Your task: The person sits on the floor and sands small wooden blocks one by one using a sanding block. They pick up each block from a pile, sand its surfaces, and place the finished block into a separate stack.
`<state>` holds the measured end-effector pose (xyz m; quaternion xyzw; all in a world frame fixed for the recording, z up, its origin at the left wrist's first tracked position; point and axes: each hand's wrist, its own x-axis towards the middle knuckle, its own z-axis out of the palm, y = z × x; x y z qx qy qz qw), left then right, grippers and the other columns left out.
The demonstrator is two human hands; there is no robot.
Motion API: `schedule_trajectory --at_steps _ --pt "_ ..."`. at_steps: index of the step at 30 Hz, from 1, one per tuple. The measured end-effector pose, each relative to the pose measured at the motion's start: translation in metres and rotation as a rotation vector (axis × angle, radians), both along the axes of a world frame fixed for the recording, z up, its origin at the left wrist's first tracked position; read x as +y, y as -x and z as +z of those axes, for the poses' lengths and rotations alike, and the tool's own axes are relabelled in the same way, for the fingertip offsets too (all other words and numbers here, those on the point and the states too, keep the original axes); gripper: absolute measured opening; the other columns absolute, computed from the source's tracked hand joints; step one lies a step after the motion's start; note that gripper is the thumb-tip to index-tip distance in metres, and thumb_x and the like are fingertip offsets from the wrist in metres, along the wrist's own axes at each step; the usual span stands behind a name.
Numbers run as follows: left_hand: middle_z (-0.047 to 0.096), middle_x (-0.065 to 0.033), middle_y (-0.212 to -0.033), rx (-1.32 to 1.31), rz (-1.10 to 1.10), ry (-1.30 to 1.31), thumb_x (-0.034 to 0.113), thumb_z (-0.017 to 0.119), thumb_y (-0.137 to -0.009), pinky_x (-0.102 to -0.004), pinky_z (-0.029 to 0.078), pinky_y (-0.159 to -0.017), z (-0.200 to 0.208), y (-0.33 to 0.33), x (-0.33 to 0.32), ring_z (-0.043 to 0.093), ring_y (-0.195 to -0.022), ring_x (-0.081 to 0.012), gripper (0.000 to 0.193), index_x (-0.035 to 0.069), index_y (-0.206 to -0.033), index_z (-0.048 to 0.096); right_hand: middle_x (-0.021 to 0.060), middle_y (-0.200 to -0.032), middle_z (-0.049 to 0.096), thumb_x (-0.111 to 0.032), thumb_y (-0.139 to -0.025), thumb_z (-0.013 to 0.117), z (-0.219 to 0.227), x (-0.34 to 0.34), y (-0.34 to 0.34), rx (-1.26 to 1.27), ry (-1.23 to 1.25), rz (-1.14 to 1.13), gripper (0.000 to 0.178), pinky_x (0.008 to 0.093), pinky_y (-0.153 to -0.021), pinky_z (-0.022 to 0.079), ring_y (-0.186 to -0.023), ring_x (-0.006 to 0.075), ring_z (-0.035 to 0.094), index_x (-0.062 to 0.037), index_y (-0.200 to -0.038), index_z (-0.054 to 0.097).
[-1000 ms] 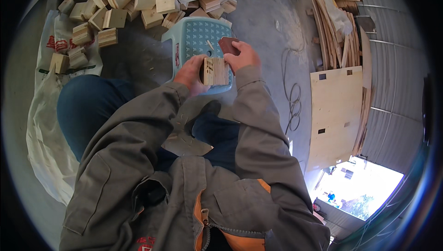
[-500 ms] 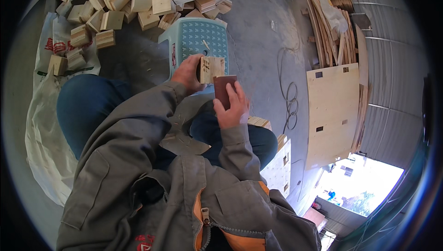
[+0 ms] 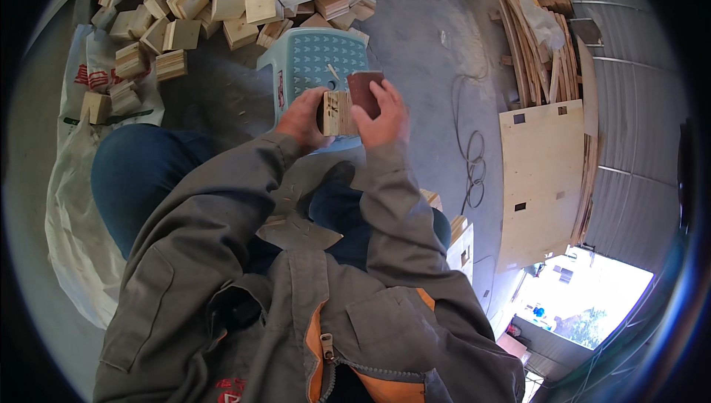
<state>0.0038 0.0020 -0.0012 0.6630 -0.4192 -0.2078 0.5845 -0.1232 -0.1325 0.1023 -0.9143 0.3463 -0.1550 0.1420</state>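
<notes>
My left hand is closed around the left side of a layered plywood block, held over the near part of a light blue plastic stool. In my right hand is a flat reddish-brown sanding block, gripped by its right edge with the thumb across its lower part. The sanding block is at the plywood block's right side; whether the two touch I cannot tell. A thin wood sliver lies on the stool top beyond the plywood block.
Many similar wood blocks are heaped beyond the stool. A white plastic sack lies at the left, with a few blocks on it. To the right are a coiled cable, a plywood sheet and stacked boards.
My right hand and the sanding block have moved away from me, up along the plywood block's right side. My left hand and the plywood block have hardly moved.
</notes>
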Motion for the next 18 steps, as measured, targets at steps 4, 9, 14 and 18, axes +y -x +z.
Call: schedule_trajectory --at_steps 4,9,14,18 --pt "0.063 -0.0170 -0.129 -0.003 0.008 -0.009 0.010 0.092 -0.067 -0.0444 0.053 -0.106 0.003 0.002 0.001 0.062 -0.124 -0.0392 0.082 0.010 -0.139 0.054 0.0210 -0.141 0.069 -0.026 -0.076 0.087 0.016 -0.039 -0.041 0.099 -0.188 -0.045 0.065 0.0425 -0.111 0.052 -0.128 0.0377 0.067 -0.0045 -0.135 0.072" --pt "0.061 -0.0180 -0.133 0.028 -0.025 -0.043 0.010 0.093 -0.066 -0.0437 0.052 -0.108 0.004 0.002 0.000 0.062 -0.126 -0.0395 0.086 0.010 -0.142 0.052 0.0212 -0.137 0.069 -0.028 -0.079 0.088 -0.009 -0.055 -0.009 -0.172 -0.396 -0.120 0.067 0.0420 -0.109 0.053 -0.123 0.0350 0.068 -0.0004 -0.137 0.069" --pt "0.054 -0.0175 -0.145 -0.027 -0.011 -0.066 0.014 0.094 -0.065 -0.0468 0.051 -0.112 0.012 -0.002 -0.001 0.056 -0.134 -0.0417 0.089 0.011 -0.144 0.051 0.0189 -0.134 0.071 -0.025 -0.082 0.089 -0.015 -0.005 0.073 -0.371 -0.583 -0.361 0.066 0.0388 -0.100 0.057 -0.114 0.0276 0.072 -0.0005 -0.140 0.068" --pt "0.049 -0.0175 -0.154 -0.229 0.049 -0.047 0.012 0.092 -0.068 -0.0454 0.047 -0.118 0.025 -0.010 0.000 0.050 -0.143 -0.0411 0.088 0.013 -0.146 0.051 0.0175 -0.132 0.073 -0.028 -0.083 0.090 -0.035 0.030 0.141 -0.329 -0.602 -0.488 0.068 0.0384 -0.096 0.059 -0.112 0.0256 0.073 -0.0022 -0.142 0.067"
